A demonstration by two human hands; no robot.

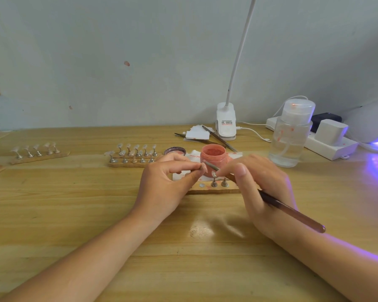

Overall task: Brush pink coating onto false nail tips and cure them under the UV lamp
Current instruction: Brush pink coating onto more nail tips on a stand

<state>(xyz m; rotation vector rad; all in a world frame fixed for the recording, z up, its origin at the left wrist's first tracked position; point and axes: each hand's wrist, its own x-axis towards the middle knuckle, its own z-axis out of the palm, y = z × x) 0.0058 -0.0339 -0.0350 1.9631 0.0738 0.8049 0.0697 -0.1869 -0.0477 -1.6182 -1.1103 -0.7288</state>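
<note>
Head view, the only one. Left hand (pixel 169 182) pinches a single nail tip (pixel 204 167) between thumb and forefinger, on what seems to be its small stand, lifted just above the near strip (pixel 216 188); judged: raised so the brush can reach it without smearing the neighbours. Right hand (pixel 260 184) grips the brush (pixel 292 211) like a pen, fingers curled round the shaft, handle trailing near-right, working end touching or just beside the tip; contact too fine to tell. Open jar of pink coating (pixel 212 154) stands just beyond the hands, its lid (pixel 175 151) to the left, both on a white sheet (pixel 194 155), probably to catch drips. Near strip holds two metal stands (pixel 219 183) and a bare disc where one is missing. Two further strips carry rows of tips, one at centre-left (pixel 132 154), one at far left (pixel 38 152), well clear of the work, presumably queued or finished; cannot tell which. UV lamp (pixel 373 125) at the far right edge glows violet, within reach for curing. Clip lamp (pixel 226 122) carries a label, unreadable; red print on the white sheet likewise. Clear pump bottle (pixel 290 136) shows pink smears, no legible text.
</note>
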